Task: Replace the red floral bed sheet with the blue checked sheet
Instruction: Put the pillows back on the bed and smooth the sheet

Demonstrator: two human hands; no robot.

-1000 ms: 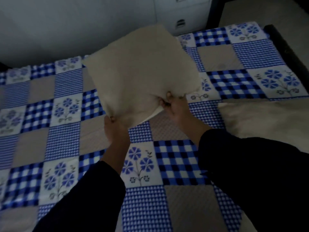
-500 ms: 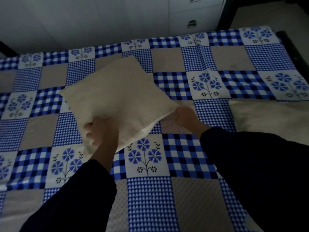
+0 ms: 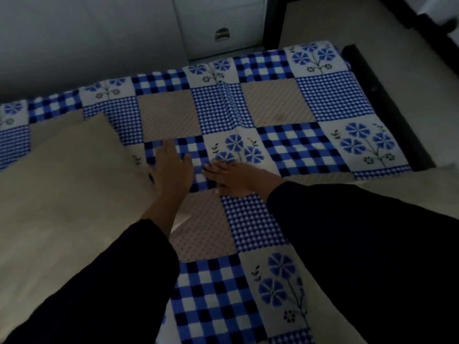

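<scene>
Head view, bed from above. The blue checked sheet [image 3: 273, 103] lies spread over the whole bed, from the lower centre of the frame to its far edge at upper centre. I see no red floral sheet anywhere, so I judge the swap itself done and this a finishing step. Both hands lie palm-down on the sheet at centre frame. The left hand [image 3: 171, 170], fingers straight and close together, is at the edge of the cream pillow [image 3: 64, 184] filling the left of the frame. The right hand [image 3: 236, 180], fingers straight and slightly spread, is just to its right. Neither grips anything. I take the flat palms to be smoothing the cloth, since a ridge of creases [image 3: 223, 103] runs toward the far edge. A second pillow [image 3: 417, 184] shows at right, partly behind the sleeve.
</scene>
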